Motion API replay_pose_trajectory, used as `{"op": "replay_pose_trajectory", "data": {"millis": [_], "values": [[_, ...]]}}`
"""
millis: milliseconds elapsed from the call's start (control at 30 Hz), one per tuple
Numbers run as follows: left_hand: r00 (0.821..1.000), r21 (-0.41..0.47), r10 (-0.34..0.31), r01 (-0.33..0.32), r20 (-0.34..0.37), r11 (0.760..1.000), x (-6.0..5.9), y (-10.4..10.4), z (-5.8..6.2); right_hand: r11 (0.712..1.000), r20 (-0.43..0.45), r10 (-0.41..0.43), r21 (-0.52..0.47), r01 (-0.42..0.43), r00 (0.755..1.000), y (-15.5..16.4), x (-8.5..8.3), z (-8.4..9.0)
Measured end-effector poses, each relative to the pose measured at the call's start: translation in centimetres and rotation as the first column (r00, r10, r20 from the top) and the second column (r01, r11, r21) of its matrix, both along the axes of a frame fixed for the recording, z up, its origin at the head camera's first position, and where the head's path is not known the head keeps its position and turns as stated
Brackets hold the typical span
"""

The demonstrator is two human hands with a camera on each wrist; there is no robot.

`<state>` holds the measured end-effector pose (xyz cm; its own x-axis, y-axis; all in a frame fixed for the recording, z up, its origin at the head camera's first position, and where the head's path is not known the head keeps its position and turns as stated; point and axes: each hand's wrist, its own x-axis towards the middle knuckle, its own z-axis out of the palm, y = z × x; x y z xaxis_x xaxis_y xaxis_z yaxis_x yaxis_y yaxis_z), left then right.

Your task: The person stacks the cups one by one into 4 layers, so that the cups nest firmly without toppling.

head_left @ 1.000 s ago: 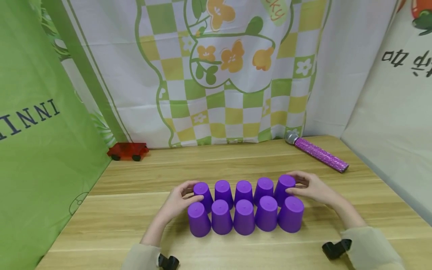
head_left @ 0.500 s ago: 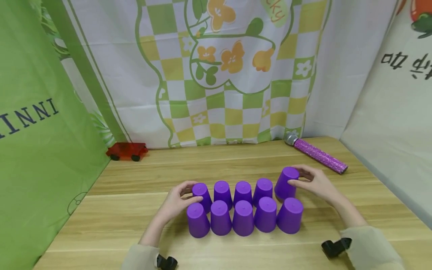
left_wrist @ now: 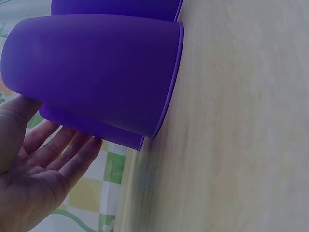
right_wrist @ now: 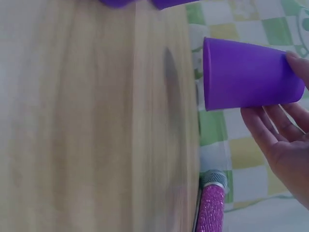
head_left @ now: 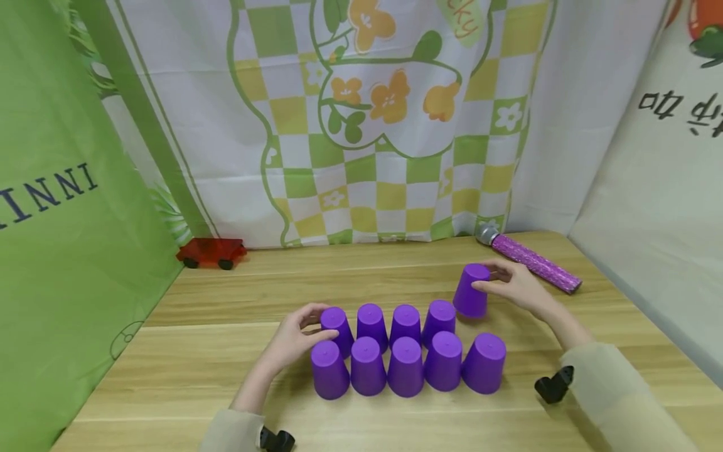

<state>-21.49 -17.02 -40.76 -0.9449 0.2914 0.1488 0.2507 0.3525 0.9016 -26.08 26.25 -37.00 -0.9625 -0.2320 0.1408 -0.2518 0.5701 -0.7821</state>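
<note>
Purple cup [head_left: 471, 290] pinched in your right hand [head_left: 516, 285], lifted clear of the desk [head_left: 226, 351], far right of the rows. Your left hand [head_left: 294, 342] curls round the far-left cup [head_left: 334, 321], which stands upside down.

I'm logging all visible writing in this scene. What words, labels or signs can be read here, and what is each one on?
"INNI": dark capitals on the green cloth at left; its start is cut off by the frame edge.
"ky": orange letters on the checked flower cloth at top; the rest is out of frame.
Black characters on the white cloth at right: mirrored or upside down, unreadable.
The purple cups carry no writing.
</note>
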Motion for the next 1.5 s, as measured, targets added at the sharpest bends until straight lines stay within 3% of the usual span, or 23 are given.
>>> {"op": "replay_pose_trajectory", "data": {"millis": [133,400,767,1033,1500], "values": [[1.0,-0.011,-0.02,0.02,0.0,1.0,-0.1,0.1,-0.1,0.999,0.041,0.041,0.018,-0.042,0.998,-0.2,-1.2,0.1],[1.0,-0.008,-0.02,0.02,0.008,1.0,-0.1,0.1,-0.2,0.989,0.02,0.144,0.026,-0.144,0.989,-2.3,-3.4,0.0],[1.0,-0.01,-0.029,0.029,0.007,1.0,0.0,0.0,-0.4,0.957,0.063,0.29,-0.023,-0.289,0.955,-4.6,-5.4,-0.9],[0.999,0.006,-0.041,0.041,0.008,0.999,0.1,0.2,-0.4,0.925,0.07,0.379,-0.066,-0.375,0.923,-5.7,-5.8,-1.6],[1.0,0.01,-0.013,0.013,0.008,1.0,0.1,0.0,0.1,0.913,0.094,0.408,-0.035,-0.407,0.908,-6.8,-6.0,-1.3]]}}
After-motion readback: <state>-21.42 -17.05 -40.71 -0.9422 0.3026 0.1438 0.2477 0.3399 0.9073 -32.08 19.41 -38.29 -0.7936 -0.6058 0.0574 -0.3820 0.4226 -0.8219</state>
